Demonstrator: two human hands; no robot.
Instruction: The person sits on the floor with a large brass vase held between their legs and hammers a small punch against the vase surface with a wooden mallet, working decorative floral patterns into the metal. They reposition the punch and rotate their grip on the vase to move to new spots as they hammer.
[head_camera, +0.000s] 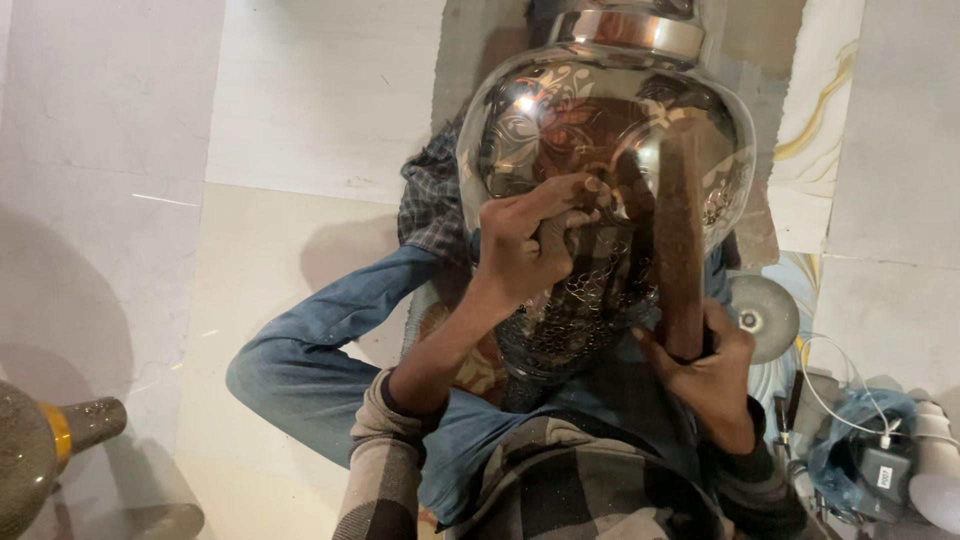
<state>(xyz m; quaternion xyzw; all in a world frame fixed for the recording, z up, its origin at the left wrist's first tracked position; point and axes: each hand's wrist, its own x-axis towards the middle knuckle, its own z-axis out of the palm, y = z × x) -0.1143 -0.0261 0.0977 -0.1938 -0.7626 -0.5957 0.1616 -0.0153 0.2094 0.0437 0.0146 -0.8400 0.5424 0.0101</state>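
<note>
A large shiny metal pot (560, 120) with engraved flower patterns and a copper-coloured neck band lies across my lap, its mouth pointing away. My left hand (530, 240) presses against the pot's belly, fingers closed around a small thin tool whose tip rests on the metal. My right hand (705, 365) grips the lower end of a brown wooden stick (678, 240) that stands upright against the pot's right side. I sit cross-legged in blue jeans and a striped sweater.
A speckled metal vessel with a yellow band (40, 445) lies at the lower left on the pale tiled floor (300, 100). At the right are a round metal lid (765, 315), a white cable (835, 385) and a blue bag (850, 455).
</note>
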